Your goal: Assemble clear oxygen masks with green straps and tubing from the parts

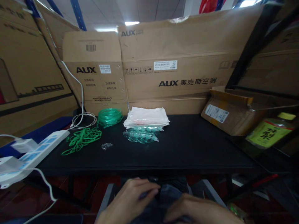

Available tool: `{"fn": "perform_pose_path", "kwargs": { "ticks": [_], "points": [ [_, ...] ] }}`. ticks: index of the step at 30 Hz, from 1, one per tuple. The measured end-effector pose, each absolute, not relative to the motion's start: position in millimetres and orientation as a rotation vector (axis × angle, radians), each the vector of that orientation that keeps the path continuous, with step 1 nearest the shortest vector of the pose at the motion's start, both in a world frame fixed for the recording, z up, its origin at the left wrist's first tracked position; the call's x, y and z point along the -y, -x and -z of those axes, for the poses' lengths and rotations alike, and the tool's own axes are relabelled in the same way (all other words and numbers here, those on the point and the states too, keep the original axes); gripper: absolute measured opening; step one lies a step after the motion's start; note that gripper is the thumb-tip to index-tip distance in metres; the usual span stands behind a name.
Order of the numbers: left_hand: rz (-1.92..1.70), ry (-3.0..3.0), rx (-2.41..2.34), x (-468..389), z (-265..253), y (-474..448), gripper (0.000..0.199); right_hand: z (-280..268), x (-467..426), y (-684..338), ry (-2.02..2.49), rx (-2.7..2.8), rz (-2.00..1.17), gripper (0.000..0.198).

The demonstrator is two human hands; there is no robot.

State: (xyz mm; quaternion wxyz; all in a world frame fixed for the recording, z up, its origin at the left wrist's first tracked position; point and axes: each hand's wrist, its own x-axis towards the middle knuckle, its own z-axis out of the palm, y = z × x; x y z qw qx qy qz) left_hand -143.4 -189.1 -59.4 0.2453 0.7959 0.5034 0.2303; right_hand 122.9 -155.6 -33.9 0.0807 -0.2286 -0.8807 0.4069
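Note:
Below the table's front edge, my left hand (134, 199) rests over my lap, thumb and fingers apart, with nothing visible in it. Close by, my right hand (187, 207) lies over the dark clothing on my lap, its fingers loosely bent and partly cut off by the frame. Neither hand touches the things on the black table (187, 152). There, nested translucent green plastic masks (141, 137) lie in front of a stack of white plastic bags (147, 116). To their left are a coil of clear green tubing (109, 118), tangled green elastic straps (84, 138) and small clear pieces (106, 146).
A white power strip (35, 157) with plugs and a loose white cable (82, 93) occupies the left side. Large cardboard panels (142, 90) wall the back. An opened carton (217, 113) and a yellow-capped bottle (271, 132) stand on the right.

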Motion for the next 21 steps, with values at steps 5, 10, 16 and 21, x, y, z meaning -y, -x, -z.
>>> {"fn": "perform_pose_path", "kwargs": {
  "ticks": [5, 10, 16, 21],
  "points": [
    [-1.177, -2.567, -1.630, 130.5, 8.6, 163.0, 0.037, -24.4, 98.3, -111.0, 0.732, 2.357, -0.804, 0.025],
    [-0.880, -2.782, -1.752, 65.6, 7.2, 177.3, 0.065, -24.5, 12.1, -68.8, 0.784, 2.175, -0.289, 0.030],
    [-0.817, -2.794, -1.754, 41.8, 23.6, 180.3, 0.059, 17.3, -39.2, -44.4, 0.791, 2.199, -0.255, 0.027],
    [-0.838, -2.756, -1.750, 38.9, 25.0, 179.9, 0.055, 32.8, -46.6, -45.5, 0.792, 2.216, -0.305, 0.030]
  ]
}}
